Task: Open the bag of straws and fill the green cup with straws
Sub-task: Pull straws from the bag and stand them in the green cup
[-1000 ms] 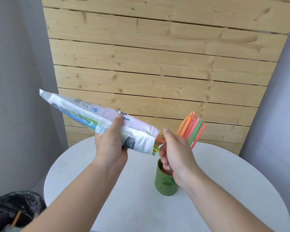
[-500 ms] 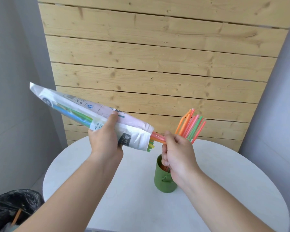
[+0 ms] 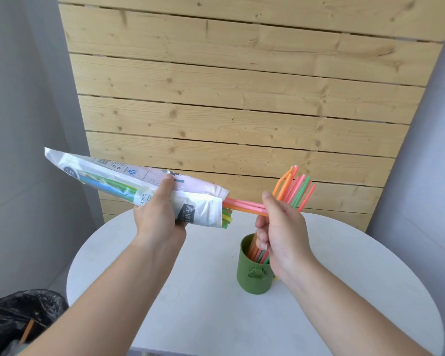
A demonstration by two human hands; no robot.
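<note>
My left hand grips the white printed bag of straws in the air, its open mouth pointing right with yellow and green straw ends showing. My right hand pinches a few pink and orange straws that stick partly out of the bag's mouth. Just below my right hand the green cup stands on the round white table. Several pink, orange and green straws stand in the cup and fan out behind my right hand.
A wooden plank wall rises behind the table, with grey walls on both sides. A bin lined with a black bag sits on the floor at the lower left.
My right hand has pulled a few pink and orange straws partway out of the bag toward the right. My left hand with the bag has shifted left.
</note>
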